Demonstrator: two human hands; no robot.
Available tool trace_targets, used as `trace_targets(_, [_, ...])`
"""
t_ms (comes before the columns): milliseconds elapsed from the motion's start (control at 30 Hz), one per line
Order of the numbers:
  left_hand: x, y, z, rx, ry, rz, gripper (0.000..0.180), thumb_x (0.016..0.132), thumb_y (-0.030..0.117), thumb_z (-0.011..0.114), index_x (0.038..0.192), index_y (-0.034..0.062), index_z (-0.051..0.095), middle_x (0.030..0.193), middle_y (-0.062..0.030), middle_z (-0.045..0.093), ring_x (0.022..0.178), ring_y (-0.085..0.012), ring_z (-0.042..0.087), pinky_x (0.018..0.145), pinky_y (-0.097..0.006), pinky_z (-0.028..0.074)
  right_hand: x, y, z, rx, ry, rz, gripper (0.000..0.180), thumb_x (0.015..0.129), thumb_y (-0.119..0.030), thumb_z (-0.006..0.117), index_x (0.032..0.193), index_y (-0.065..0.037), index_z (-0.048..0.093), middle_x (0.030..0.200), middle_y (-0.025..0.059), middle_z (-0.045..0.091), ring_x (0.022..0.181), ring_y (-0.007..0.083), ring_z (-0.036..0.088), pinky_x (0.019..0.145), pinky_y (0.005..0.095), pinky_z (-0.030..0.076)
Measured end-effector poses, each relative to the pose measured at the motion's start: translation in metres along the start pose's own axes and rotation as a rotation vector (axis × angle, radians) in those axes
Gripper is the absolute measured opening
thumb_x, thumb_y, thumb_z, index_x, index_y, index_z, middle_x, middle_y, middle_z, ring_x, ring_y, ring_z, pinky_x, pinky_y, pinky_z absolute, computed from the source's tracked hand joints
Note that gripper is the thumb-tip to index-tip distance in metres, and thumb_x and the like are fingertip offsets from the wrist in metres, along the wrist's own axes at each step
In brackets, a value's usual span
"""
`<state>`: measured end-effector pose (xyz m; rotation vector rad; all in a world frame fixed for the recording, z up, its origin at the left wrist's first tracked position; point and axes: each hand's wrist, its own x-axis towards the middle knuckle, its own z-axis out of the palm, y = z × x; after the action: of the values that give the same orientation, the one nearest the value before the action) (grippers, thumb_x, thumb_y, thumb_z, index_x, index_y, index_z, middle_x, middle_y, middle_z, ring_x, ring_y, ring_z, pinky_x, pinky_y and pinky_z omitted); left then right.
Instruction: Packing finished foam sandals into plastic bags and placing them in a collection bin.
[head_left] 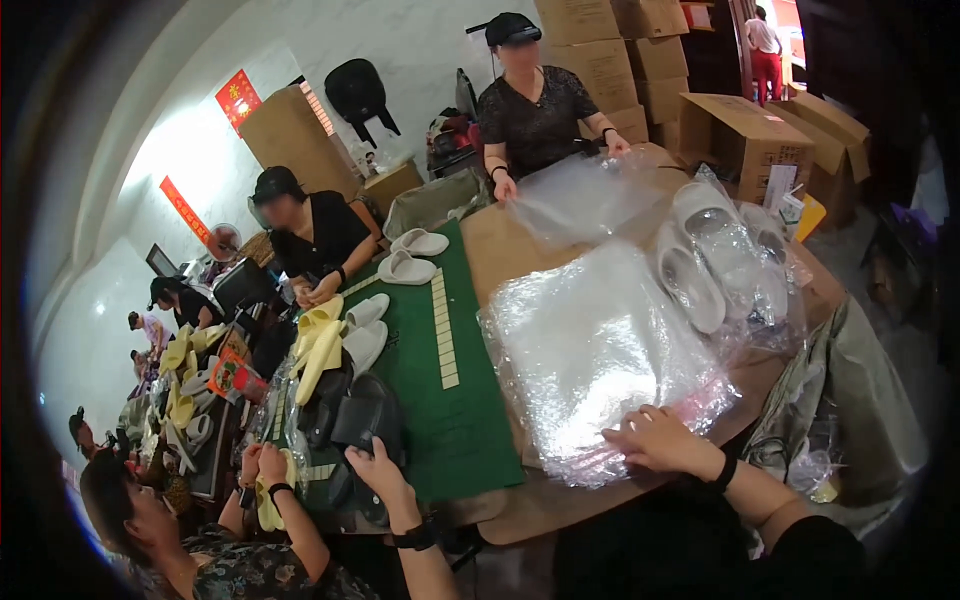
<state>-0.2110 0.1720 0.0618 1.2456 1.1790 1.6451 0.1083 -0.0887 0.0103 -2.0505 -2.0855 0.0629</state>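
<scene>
My left hand (382, 474) is closed on the near edge of a black slipper (366, 420), with the thumb on top and part of the fingers hidden. Next to it lies more black footwear (318, 410), partly covered. My right hand (655, 438) rests with its fingers apart on a thick stack of clear plastic bags (590, 340), at the stack's near right corner. Past that stack, pale slippers (705, 255) lie in clear plastic. White slippers (365, 345) and yellow slippers (320, 345) sit beyond the black ones.
A green cloth (450, 440) covers the table's left part, with a row of cream tiles (443, 335) on it. Opposite, a person handles a clear plastic sheet (585, 195). Another person's hands (265, 465) work close to my left hand. Cardboard boxes (745, 145) stand behind.
</scene>
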Motion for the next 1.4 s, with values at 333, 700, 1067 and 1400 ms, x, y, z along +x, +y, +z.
trace_targets(333, [-0.101, 0.123, 0.117, -0.463, -0.331, -0.163, 0.032, 0.093, 0.003, 0.053, 0.12, 0.0019, 0.036, 0.102, -0.0031, 0.05, 0.089, -0.0086, 0.048, 0.072, -0.021, 0.041, -0.002, 0.004, 0.013, -0.008, 0.053, -0.021, 0.057, 0.082, -0.033, 0.064, 0.135, -0.027, 0.045, 0.117, 0.0105, 0.053, 0.105, 0.03, 0.05, 0.086, 0.0453, 0.043])
trace_targets(700, [-0.15, 0.044, 0.164, 0.198, -1.146, 0.31, 0.048, 0.087, 0.019, 0.063, 0.129, 0.0008, 0.05, 0.138, -0.026, 0.039, 0.127, -0.0394, 0.039, 0.105, -0.041, 0.032, -0.024, 0.005, 0.007, 0.101, 0.077, -0.01, 0.046, 0.084, -0.031, 0.063, 0.124, -0.012, 0.053, 0.125, 0.0125, 0.051, 0.118, 0.0324, 0.047, 0.096, 0.0445, 0.038])
trace_targets(1067, [-0.083, -0.075, 0.088, 0.545, -0.718, -0.128, 0.065, 0.088, 0.03, 0.063, 0.136, -0.006, 0.037, 0.114, -0.0208, 0.055, 0.102, -0.0302, 0.054, 0.089, -0.036, 0.043, -0.044, 0.06, -0.025, 0.187, 0.424, 0.737, 0.056, 0.085, -0.036, 0.062, 0.125, 0.001, 0.049, 0.117, 0.0219, 0.056, 0.11, 0.0406, 0.051, 0.09, 0.0483, 0.042])
trace_targets(1400, [-0.121, -0.095, 0.123, 0.468, -0.809, 0.154, 0.035, 0.081, 0.031, 0.07, 0.104, 0.007, 0.059, 0.127, -0.0259, 0.043, 0.12, -0.0389, 0.042, 0.1, -0.044, 0.034, -0.026, 0.073, 0.027, 0.134, 0.292, 0.942, 0.084, 0.084, -0.049, 0.059, 0.138, 0.008, 0.03, 0.137, 0.0315, 0.038, 0.125, 0.0472, 0.038, 0.102, 0.0533, 0.033])
